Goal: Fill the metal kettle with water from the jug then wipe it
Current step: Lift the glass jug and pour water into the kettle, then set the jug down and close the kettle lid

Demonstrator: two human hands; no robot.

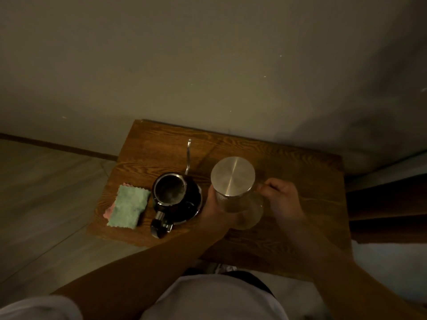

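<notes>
1. Head view: your left hand (213, 203) is wrapped around the left side of the glass jug (240, 204), just under its lid, fingers pressed to the glass.
2. Your right hand (280, 196) is closed on the jug's handle (260, 187) on the right side, so both hands grip the same jug.
3. The jug is upright over the middle of the wooden worktop (300, 172). A round, brushed metal lid (233, 176) covers its top. Whether its base rests on the wood or is lifted, you cannot tell from this angle.
4. Just left of the jug, close beside your left hand, the metal kettle (176, 199) stands on the worktop with its mouth open. The inside looks dark, and the light is too dim to tell how much water it holds.
5. The kettle's thin spout (188, 155) points away from you toward the wall (208, 65); its handle (159, 224) points back toward you.
6. Left of the kettle, near the worktop's left edge, lies a folded green cloth (128, 206) with a pink one showing beneath it.
</notes>
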